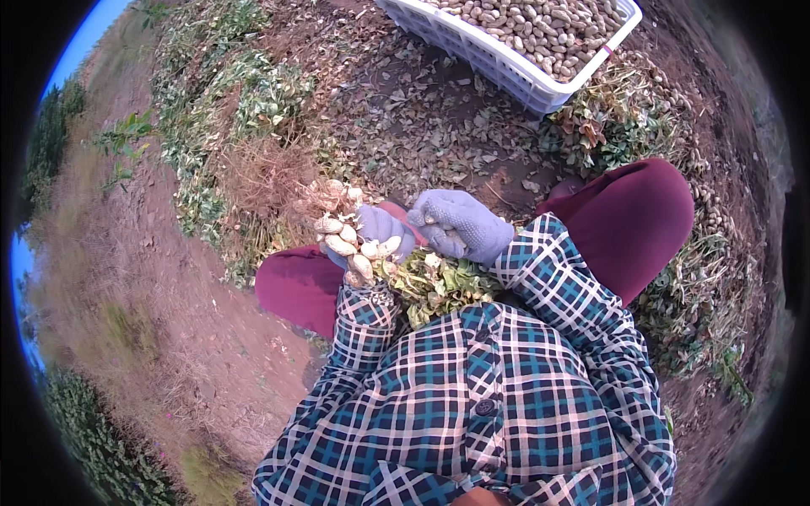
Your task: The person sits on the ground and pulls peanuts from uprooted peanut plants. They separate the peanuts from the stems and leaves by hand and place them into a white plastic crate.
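Note:
My left hand (383, 229), in a grey-lavender knit glove, grips a peanut plant. Pale peanut pods (343, 240) cluster at the hand's outer side, with thin roots above them. The plant's green-yellow leaves (436, 284) hang below both hands, against my lap. Close beside it, my right hand (465, 226), in a matching dotted glove, is curled with its fingers closed. Small pale bits that look like peanut pods show between those fingers, mostly hidden by the glove.
A white plastic crate (544, 88) filled with peanuts (538, 28) stands ahead to the right. Pulled peanut plants (247, 107) lie heaped at the left, and more plants with pods (690, 253) line the right. Dry leaves (430, 114) litter the soil between my knees and the crate.

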Available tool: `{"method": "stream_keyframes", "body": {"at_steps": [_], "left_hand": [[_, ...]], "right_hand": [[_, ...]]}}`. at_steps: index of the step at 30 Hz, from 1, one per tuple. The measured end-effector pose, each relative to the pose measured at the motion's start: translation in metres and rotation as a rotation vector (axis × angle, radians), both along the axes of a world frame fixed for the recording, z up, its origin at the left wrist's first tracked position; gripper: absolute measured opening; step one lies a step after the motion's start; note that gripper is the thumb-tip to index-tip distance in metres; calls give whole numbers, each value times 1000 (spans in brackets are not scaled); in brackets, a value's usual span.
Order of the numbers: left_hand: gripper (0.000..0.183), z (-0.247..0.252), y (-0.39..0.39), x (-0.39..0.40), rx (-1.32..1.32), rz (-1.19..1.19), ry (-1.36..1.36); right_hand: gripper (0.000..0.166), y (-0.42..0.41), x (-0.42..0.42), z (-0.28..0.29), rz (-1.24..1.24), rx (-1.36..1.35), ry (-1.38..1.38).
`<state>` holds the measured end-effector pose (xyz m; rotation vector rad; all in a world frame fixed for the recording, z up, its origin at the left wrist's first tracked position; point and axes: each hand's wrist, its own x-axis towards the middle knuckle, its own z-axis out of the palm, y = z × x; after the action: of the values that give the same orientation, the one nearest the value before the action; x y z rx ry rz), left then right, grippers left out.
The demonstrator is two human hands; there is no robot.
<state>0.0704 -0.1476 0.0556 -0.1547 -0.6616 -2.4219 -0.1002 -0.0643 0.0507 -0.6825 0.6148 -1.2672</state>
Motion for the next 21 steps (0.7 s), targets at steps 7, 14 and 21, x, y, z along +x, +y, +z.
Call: {"method": "stream_keyframes", "body": {"at_steps": [7,14,21], "left_hand": [[19,-10,-6,14,154,203,-162],[16,2,0,2,329,414,-298],[11,10,-1,-17,252,409,-431]], "right_hand": [[18,-5,-1,0,-2,270,-165],[46,-10,1,15,-140,-145,646],[39,-13,-10,14,-167,-74,449]]}}
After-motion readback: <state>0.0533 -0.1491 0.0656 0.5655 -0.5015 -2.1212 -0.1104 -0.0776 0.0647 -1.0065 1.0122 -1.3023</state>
